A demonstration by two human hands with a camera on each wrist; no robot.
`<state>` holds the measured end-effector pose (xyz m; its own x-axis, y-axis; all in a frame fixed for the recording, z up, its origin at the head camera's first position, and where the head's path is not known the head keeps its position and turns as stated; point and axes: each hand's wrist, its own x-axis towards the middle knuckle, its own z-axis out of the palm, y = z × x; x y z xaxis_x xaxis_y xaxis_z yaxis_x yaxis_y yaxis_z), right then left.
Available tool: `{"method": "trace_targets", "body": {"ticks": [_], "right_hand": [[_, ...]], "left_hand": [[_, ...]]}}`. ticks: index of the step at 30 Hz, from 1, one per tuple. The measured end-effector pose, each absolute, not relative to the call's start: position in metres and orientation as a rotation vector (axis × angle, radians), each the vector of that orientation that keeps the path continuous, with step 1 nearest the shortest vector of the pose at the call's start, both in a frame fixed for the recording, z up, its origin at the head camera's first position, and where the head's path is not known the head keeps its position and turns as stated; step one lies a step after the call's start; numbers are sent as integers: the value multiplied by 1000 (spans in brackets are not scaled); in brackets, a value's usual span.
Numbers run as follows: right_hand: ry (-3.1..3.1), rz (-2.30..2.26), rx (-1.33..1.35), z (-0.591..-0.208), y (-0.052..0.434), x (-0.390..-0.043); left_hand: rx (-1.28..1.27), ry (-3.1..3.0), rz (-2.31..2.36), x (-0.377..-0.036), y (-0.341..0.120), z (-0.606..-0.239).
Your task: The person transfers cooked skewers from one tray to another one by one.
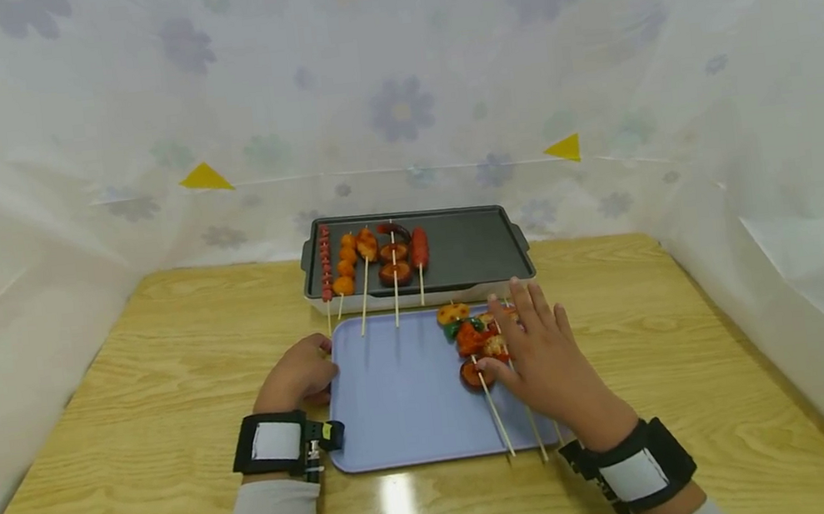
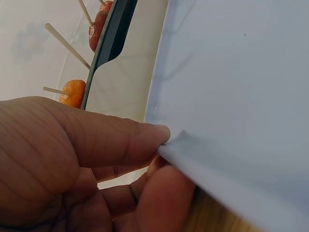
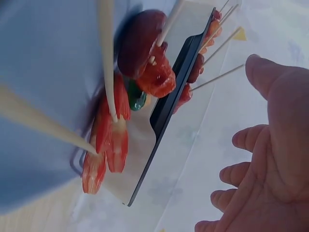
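My left hand (image 1: 300,375) pinches the left edge of a lavender tray (image 1: 405,408). In the left wrist view the thumb of that hand (image 2: 111,140) lies on top of the tray's rim (image 2: 166,147), with fingers below it. Above the tray's right side is my right hand (image 1: 548,368), fingers spread and holding nothing. Several toy food skewers (image 1: 470,340) lie under and beside it, their sticks running over the tray's near edge. The right wrist view shows the right hand (image 3: 275,145) apart from the red-and-white skewers (image 3: 116,145) and a brown-red one (image 3: 142,43).
Behind the tray stands a dark grill pan (image 1: 467,243) on a pale base. On its left half lie several skewers, including a sausage (image 1: 419,246) and orange balls (image 1: 347,264), some sticks reaching over the tray. A flowered plastic sheet (image 1: 400,141) encloses the wooden table (image 1: 169,383).
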<state>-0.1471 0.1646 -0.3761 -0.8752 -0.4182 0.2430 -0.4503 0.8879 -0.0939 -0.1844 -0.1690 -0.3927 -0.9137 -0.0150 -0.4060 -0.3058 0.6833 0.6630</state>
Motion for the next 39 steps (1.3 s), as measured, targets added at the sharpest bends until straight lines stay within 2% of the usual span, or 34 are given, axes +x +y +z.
{"method": "trace_targets", "body": {"ticks": [14,39], "right_hand": [[-2885,299,599,-359,177,-171],[-2892,328,727,-345,129,-206]], "left_hand": [[-239,2528,1089,-186,-170,-393],[-245,2522,1112,-186,-170,-395]]}}
